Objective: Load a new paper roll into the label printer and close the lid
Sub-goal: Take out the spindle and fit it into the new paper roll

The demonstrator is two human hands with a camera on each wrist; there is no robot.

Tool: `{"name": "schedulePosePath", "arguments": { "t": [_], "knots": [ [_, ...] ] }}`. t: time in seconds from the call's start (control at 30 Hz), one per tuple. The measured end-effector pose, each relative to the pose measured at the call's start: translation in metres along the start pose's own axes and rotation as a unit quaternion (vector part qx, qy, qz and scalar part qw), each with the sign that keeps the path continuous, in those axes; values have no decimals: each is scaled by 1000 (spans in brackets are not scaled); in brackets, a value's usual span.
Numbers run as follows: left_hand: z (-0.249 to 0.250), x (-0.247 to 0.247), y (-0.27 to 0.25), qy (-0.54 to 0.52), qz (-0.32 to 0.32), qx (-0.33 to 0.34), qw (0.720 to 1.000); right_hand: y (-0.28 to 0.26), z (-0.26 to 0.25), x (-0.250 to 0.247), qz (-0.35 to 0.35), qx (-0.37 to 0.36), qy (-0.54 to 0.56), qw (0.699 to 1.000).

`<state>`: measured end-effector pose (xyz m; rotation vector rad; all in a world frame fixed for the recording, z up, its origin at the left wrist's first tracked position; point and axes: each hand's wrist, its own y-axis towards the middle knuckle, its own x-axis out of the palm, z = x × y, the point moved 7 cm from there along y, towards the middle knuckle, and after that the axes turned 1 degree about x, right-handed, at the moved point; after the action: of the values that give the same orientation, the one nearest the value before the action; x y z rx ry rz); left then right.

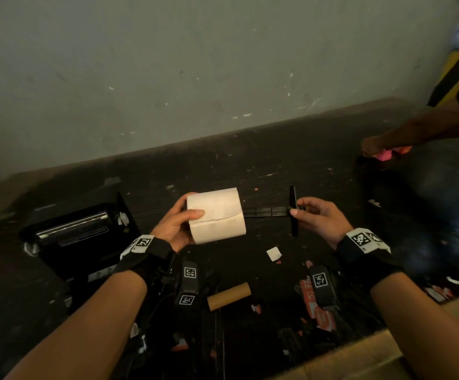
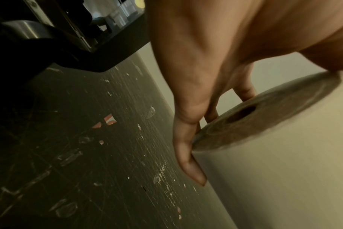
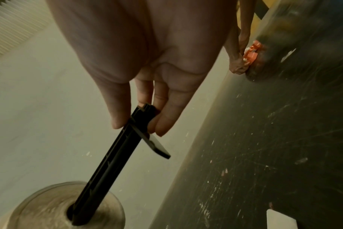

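Above the table (image 1: 319, 171), left grip (image 1: 177, 222) around paper roll (image 1: 216, 213), right grip (image 1: 317, 218) pinching spindle (image 1: 266, 211).

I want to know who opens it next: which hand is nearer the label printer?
Left. The left hand holds the paper roll just beside the label printer; the right hand is farther off, past the roll.

- Open label printer (image 1: 83, 237) at far left, lid raised, just beside the left hand (image 1: 177, 226).
- Paper roll (image 1: 216, 215) and black spindle (image 1: 271, 211) spanning the gap between both hands.
- Cardboard core (image 1: 229, 295) and white scrap (image 1: 274, 253) on the surface (image 1: 250, 165) below.
- Another person's hand (image 1: 373, 146) far right, apparently holding something pink.
- Bare surface behind, up to the wall.
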<state>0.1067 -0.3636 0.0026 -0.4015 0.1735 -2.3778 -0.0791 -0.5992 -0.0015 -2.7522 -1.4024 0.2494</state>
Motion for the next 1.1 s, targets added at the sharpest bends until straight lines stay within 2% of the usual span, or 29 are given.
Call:
{"name": "schedulePosePath", "arguments": {
  "t": [0.2, 0.37, 0.6, 0.83, 1.0, 1.1],
  "knots": [
    [-2, 0, -6, 0, -1, 2, 1000, -1, -6, 4, 4, -12, -10, 1000],
    [-10, 2, -11, -26, -16, 4, 1000, -2, -3, 5, 34, -13, 0, 999],
    [-2, -3, -18, -29, -12, 9, 999, -14, -15, 24, -46, -29, -22, 998],
    [-9, 15, -24, -20, -29, -1, 999, -22, -19, 87, -112, -52, -26, 992],
    [-19, 14, -30, -43, -36, -9, 998, -22, -12, 93, -106, -33, 15, 994],
    [-25, 11, -31, -51, -40, -11, 998, -23, -6, 101, -102, 7, 28, 994]
  ]
}}
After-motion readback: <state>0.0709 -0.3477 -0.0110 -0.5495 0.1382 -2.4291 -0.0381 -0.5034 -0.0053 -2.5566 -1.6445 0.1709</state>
